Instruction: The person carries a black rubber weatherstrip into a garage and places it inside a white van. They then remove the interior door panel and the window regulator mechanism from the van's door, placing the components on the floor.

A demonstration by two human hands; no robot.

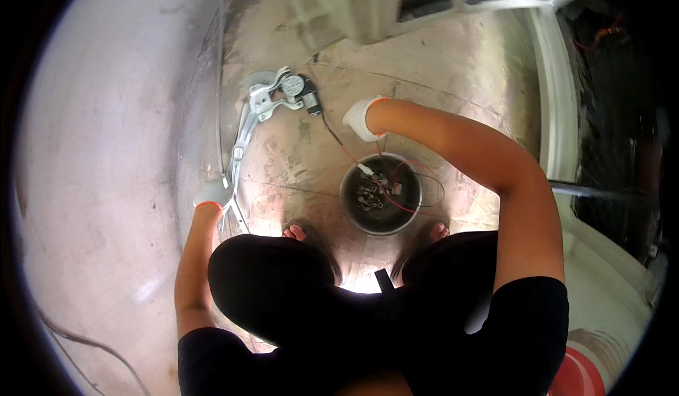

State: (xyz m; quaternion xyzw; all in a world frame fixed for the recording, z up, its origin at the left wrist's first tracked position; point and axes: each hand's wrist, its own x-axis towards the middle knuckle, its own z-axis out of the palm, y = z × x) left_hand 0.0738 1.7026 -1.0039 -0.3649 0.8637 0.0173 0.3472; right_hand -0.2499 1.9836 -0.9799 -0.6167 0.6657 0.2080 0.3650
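A metal window regulator (pixel 241 141) with a black motor (pixel 310 97) at its upper end lies on the floor, left of centre. My left hand (pixel 210 193), in a white glove with an orange cuff, is closed around the regulator's lower arms. My right hand (pixel 362 118), gloved likewise, hovers above and behind a dark round bowl (pixel 402 214). Its fingers curl underneath and look closed, but what they hold is hidden. A red wire runs from beneath that hand toward the bowl. The motor's cable ends at a white connector (pixel 366 170) over the bowl. Nuts and bolts (pixel 371 196) lie inside.
My feet rest on either side of the bowl. A pale panel (pixel 106 148) fills the left side. White framed bodywork (pixel 555 99) stands at the right and top. A red round object (pixel 576 375) sits at lower right; a loose cable (pixel 92 341) crosses the lower left.
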